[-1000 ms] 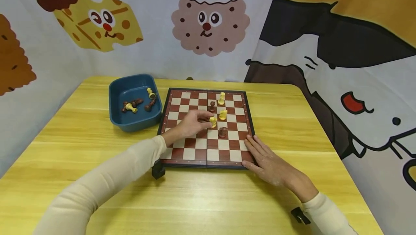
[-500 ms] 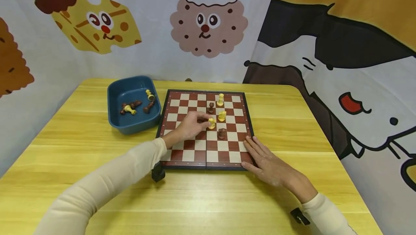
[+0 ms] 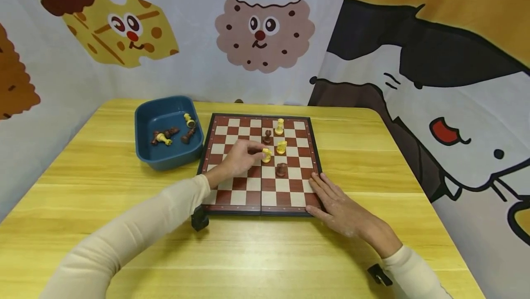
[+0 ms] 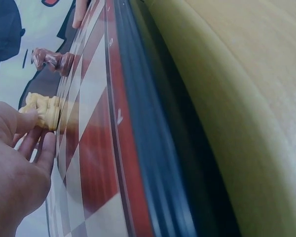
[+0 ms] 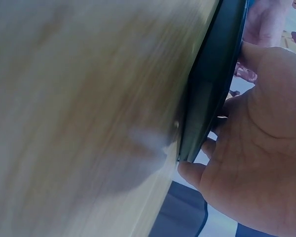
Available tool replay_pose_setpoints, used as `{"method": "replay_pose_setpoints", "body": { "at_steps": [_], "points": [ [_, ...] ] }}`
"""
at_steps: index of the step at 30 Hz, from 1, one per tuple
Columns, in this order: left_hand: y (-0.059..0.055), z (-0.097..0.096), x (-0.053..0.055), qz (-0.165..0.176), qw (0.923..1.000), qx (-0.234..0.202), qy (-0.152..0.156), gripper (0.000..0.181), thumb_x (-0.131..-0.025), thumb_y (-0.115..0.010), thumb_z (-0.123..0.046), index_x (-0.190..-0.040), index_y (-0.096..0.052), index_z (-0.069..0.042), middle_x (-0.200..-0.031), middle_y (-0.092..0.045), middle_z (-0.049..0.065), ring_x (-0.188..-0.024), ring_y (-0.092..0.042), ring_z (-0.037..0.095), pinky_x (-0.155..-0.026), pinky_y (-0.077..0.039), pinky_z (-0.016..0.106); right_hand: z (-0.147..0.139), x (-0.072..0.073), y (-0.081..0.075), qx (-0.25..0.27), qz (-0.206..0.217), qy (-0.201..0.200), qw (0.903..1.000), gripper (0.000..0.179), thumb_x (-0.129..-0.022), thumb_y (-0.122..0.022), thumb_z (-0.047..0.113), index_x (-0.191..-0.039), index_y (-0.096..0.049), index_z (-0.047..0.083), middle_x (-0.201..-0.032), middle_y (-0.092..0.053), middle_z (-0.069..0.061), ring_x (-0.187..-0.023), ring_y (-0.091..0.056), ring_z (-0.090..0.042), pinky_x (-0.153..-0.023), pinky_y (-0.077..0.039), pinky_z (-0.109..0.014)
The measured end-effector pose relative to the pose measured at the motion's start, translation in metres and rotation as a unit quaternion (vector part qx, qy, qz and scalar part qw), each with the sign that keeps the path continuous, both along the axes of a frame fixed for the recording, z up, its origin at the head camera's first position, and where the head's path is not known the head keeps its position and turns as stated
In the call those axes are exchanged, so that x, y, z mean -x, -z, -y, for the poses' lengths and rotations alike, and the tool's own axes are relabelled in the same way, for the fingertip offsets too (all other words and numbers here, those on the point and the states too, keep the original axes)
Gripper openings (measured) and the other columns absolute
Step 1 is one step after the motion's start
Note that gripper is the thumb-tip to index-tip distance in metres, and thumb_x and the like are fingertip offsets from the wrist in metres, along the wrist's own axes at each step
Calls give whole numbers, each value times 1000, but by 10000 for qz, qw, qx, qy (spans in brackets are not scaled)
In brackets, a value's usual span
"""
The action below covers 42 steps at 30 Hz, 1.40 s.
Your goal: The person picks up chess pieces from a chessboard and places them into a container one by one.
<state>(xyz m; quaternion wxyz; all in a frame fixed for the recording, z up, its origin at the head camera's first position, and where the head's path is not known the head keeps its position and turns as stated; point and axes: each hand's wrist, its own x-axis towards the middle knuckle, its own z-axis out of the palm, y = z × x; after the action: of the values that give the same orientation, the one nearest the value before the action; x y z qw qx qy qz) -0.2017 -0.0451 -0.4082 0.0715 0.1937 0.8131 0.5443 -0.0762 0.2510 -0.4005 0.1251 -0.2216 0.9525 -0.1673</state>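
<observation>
On the red-and-white checkered folding chessboard, just right of its centre seam, a cream-yellow carved chess knight stands with its base at the surface, pinched between the thumb and fingertips of the left hand. The right hand lies nearly flat with fingers extended, resting on the board's near right corner and holding nothing. Near the pinched piece stand a second cream-yellow knight, a dark-brown knight, a small dark-brown turned piece and a tall cream-yellow piece. Small pale marks run along the board's red border, too tiny and blurred to read. To the left, a deep blue rounded tray holds more brown and cream pieces lying on their sides.
</observation>
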Motion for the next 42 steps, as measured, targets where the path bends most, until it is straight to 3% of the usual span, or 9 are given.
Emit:
{"method": "replay_pose_setpoints", "body": {
  "at_steps": [7, 13, 21, 24, 30, 38, 42],
  "points": [
    [-5, 2, 3, -140, 9997, -124, -129, 24, -97, -71, -5, -119, -74, 2, -119, -71, 12, -100, -67, 21, -77, -56, 30, 1, 1, -2, -50, 7, -10, 10000, 79, -108, -40, 54, -162, -16, 2, -169, -7, -11, -154, -1, -33, -120, -13, -56],
    [-17, 3, 7, -371, 9984, -341, -268, 27, -97, -70, -5, -123, -72, 3, -117, -72, 13, -97, -70, 21, -76, -59, 41, 1, 1, -2, 65, -129, -65, 9999, 78, -108, -42, 52, -161, -19, 0, -168, -11, -15, -153, -4, -35, -119, -15, -59],
    [-13, 12, 4, -337, 9987, -204, -335, 28, -98, -70, -6, -125, -71, 2, -120, -71, 14, -97, -70, 22, -67, -53, 26, 0, -1, -2, 62, -99, -54, 9999, 77, -108, -44, 50, -161, -20, -1, -168, -11, -14, -153, -4, -36, -119, -14, -58],
    [-12, 16, 4, -295, 9988, -197, -352, 29, -98, -70, -6, -126, -71, 2, -119, -71, 14, -97, -70, 22, -68, -54, 28, 0, -1, -1, 66, -115, -45, 9999, 77, -108, -43, 50, -161, -20, -1, -168, -11, -14, -153, -4, -35, -119, -15, -58],
    [-17, 30, 5, -126, 9984, -228, -498, 29, -99, -68, -6, -126, -70, 3, -119, -71, 15, -100, -69, 25, -80, -59, 40, -1, -1, 3, 215, -270, -90, 9994, 76, -108, -44, 48, -161, -21, -1, -168, -13, -16, -153, -5, -37, -117, -18, -62],
    [-32, 61, 12, -324, 9959, -373, -752, 29, -101, -66, -7, -129, -69, 1, -117, -71, 17, -103, -68, 29, -86, -56, 51, 0, -1, 2, 165, -130, -67, 9998, 76, -108, -42, 50, -162, -18, 1, -169, -10, -13, -153, -4, -36, -117, -15, -62],
    [-37, 74, 14, -413, 9954, -283, -818, 31, -101, -66, -8, -131, -68, 0, -119, -70, 17, -104, -68, 31, -84, -57, 49, 1, -1, 0, 93, -84, -53, 9999, 78, -108, -42, 51, -162, -18, 1, -169, -9, -12, -154, -2, -35, -119, -14, -59]
  ]
}}
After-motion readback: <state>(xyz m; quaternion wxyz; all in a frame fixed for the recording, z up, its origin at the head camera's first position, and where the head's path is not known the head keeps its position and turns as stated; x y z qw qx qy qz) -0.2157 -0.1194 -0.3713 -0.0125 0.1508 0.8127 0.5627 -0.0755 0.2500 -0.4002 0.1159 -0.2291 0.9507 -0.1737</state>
